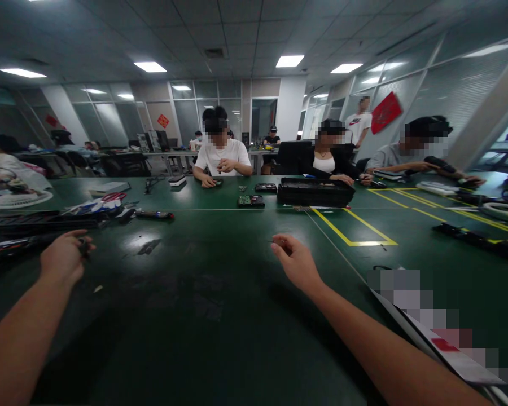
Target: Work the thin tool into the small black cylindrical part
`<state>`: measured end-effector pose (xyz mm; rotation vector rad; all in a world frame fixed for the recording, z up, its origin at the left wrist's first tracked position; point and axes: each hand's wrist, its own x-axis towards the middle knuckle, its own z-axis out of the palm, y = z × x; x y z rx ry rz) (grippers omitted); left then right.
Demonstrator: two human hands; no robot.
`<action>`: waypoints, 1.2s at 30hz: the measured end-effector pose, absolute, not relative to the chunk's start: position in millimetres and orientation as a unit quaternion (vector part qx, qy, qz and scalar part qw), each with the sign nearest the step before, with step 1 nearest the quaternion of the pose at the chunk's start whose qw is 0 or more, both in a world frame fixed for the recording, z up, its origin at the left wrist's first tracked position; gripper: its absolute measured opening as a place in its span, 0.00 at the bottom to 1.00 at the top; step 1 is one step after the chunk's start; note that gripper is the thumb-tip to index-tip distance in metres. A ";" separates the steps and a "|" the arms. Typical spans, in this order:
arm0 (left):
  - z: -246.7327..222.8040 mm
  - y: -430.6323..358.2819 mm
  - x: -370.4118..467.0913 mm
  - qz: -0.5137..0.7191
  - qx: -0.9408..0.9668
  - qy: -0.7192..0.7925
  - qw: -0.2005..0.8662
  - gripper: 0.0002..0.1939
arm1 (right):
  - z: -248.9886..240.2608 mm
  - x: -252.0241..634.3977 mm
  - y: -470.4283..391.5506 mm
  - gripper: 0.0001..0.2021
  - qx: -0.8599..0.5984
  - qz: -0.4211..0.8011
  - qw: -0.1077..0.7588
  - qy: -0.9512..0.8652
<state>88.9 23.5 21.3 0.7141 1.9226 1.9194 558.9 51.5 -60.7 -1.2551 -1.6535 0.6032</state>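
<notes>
My left hand (pixel 65 258) is raised over the left part of the green table, its fingers curled round a small dark thing (pixel 83 246) too blurred to name. Below it, a small pale scrap (pixel 98 288) lies on the table. Nearer the middle, my right hand (pixel 296 260) hovers above the surface with thumb and fingers drawn together; whatever may be between them is too small to make out. Beyond my left hand, an electric screwdriver-like tool (pixel 154 215) rests beside black trays (pixel 38 220). A flat dark patch (pixel 149 247) sits between my hands.
Across the green table (pixel 186 349), a person in a white shirt (pixel 222 155) handles a small part. Hard drives (pixel 251 201) lie near a long black box (pixel 315 193). Yellow tape (pixel 372 243) marks rectangles at right. A partly blurred-out sheet (pixel 469 361) lies at lower right.
</notes>
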 end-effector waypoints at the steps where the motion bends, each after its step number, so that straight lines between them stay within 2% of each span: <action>1: 18.1 32.9 98.8 0.683 0.238 0.660 0.203 0.11 | -61.5 559.2 52.1 0.16 -0.508 0.249 0.474 -0.675; 7: 5.6 71.7 183.6 0.653 0.329 0.576 0.367 0.14 | -54.9 558.7 50.2 0.18 -0.513 0.277 0.486 -0.651; 10: -4.4 79.7 228.8 0.604 0.427 0.536 0.407 0.22 | -47.0 557.7 45.5 0.17 -0.526 0.239 0.478 -0.662; 11: -8.7 80.9 243.5 0.579 0.466 0.533 0.404 0.26 | -44.8 557.3 44.0 0.16 -0.529 0.229 0.477 -0.663; 13: -18.1 80.6 272.0 0.514 0.537 0.550 0.382 0.26 | -41.4 556.4 41.6 0.16 -0.529 0.223 0.479 -0.664; 16: -31.5 73.4 310.2 0.391 0.643 0.578 0.316 0.18 | -39.1 555.6 39.4 0.17 -0.525 0.233 0.491 -0.655; 19: -43.4 61.5 336.7 0.327 0.711 0.559 0.275 0.15 | -38.8 556.1 38.9 0.16 -0.521 0.238 0.502 -0.647; 23: -56.7 50.0 346.7 0.306 0.760 0.514 0.256 0.16 | -40.7 556.7 40.4 0.15 -0.492 0.262 0.532 -0.637; 27: -63.6 49.3 339.9 0.296 0.778 0.481 0.275 0.24 | -42.6 555.0 41.1 0.15 -0.444 0.311 0.570 -0.618; 32: -63.8 51.5 333.7 0.325 0.790 0.458 0.247 0.18 | -42.0 553.4 39.4 0.14 -0.428 0.332 0.566 -0.621; 36: -63.8 50.9 332.9 0.327 0.791 0.447 0.259 0.19 | -42.0 553.3 38.2 0.13 -0.416 0.343 0.559 -0.630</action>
